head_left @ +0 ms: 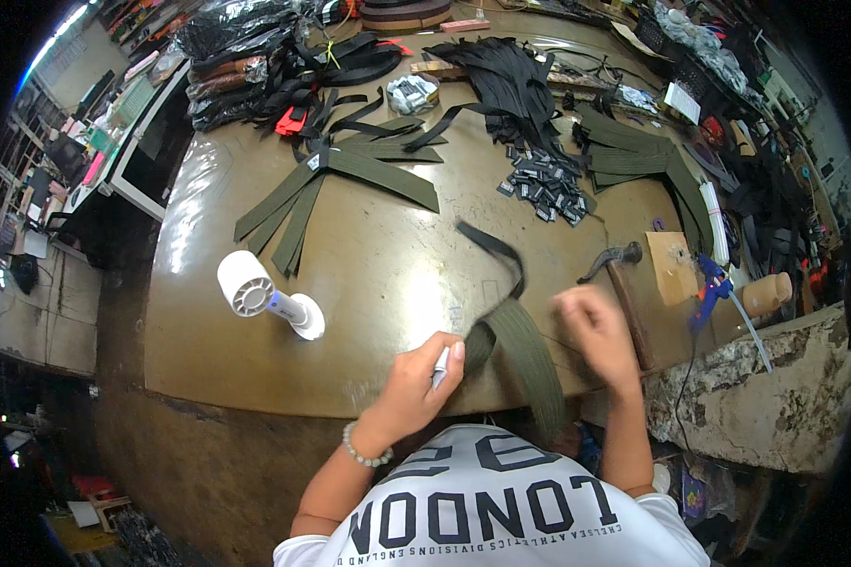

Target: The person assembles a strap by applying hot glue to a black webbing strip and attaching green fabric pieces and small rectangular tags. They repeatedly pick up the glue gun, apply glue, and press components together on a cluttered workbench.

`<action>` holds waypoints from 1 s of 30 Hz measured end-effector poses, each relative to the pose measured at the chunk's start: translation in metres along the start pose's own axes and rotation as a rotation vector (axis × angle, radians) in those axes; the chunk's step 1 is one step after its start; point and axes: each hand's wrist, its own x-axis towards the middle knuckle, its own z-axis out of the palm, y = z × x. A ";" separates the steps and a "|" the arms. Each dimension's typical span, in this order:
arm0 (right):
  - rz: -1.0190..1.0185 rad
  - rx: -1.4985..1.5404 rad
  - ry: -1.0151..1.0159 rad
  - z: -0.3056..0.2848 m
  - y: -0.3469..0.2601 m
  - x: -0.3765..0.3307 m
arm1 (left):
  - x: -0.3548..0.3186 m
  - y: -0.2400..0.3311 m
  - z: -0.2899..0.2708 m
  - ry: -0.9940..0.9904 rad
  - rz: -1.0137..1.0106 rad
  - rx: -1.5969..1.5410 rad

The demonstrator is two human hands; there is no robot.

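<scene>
My left hand is closed around an olive-green webbing strap near the table's front edge. A small white piece shows between its thumb and fingers; its kind is unclear. The strap loops over and hangs past the edge toward my lap. A narrow black strip curves away from the strap's far side. To the right, my right hand is raised apart from the strap, its fingers curled but smeared by motion. Beside it on the table lie a hammer with its dark head and wooden handle.
A white handheld fan stands at left. Folded olive straps lie beyond it, with another bundle at right. Several small black tags are heaped beside black straps. A blue glue gun rests by the right edge, its cord hanging down.
</scene>
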 end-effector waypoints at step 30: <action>-0.359 0.064 -0.210 0.092 -0.037 0.024 | 0.028 -0.037 0.014 0.104 -0.239 0.497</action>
